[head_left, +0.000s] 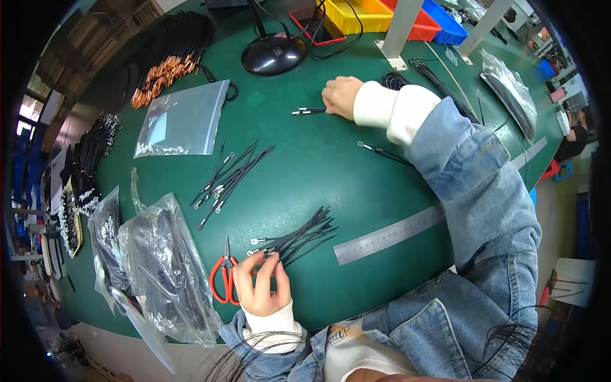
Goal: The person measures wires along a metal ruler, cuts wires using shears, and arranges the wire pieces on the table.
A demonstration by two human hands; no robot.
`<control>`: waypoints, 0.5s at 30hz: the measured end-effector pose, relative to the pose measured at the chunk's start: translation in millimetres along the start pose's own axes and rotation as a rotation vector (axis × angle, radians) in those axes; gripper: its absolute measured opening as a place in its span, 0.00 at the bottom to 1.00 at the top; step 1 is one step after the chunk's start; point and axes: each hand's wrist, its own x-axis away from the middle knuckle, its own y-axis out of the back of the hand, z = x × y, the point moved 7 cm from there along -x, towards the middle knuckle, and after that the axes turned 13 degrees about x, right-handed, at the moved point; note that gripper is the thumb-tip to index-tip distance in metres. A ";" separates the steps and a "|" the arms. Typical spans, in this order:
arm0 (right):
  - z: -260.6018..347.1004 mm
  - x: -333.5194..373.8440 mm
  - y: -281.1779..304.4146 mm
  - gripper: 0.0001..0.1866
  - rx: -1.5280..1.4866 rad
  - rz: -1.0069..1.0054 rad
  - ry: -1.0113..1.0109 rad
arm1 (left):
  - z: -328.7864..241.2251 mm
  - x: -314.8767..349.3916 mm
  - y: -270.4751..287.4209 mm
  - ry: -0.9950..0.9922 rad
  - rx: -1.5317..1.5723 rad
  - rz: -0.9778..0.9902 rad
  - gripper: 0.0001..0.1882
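Observation:
My right hand is closed on a few short black wires, their silver terminals pointing left beyond the fingers. At the lower middle, my left hand has its fingertips bent down at the terminal end of a loose pile of black wires with ring terminals; it seems to pinch one or more. Red-handled snips lie beside that hand on its left. Farther off is another bunch of black wires with ring terminals. A black wire with a ring terminal lies near my right forearm.
A steel ruler rests on the green table by my right sleeve. Plastic bags of black wires lie left, with a clear bag beyond. A round black stand base, copper-ended cables and a yellow bin stand farther back.

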 end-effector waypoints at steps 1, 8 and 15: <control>10.0 -0.9 4.6 0.11 0.120 -0.024 0.026 | 0.2 0.4 0.4 0.025 0.001 0.029 0.14; 4.3 -13.1 20.9 0.14 -0.113 0.233 -0.133 | 2.9 1.5 -0.1 0.043 0.036 -0.023 0.14; 13.5 -11.0 21.4 0.12 0.095 0.318 -0.189 | 8.3 4.2 -4.1 0.099 0.015 -0.018 0.13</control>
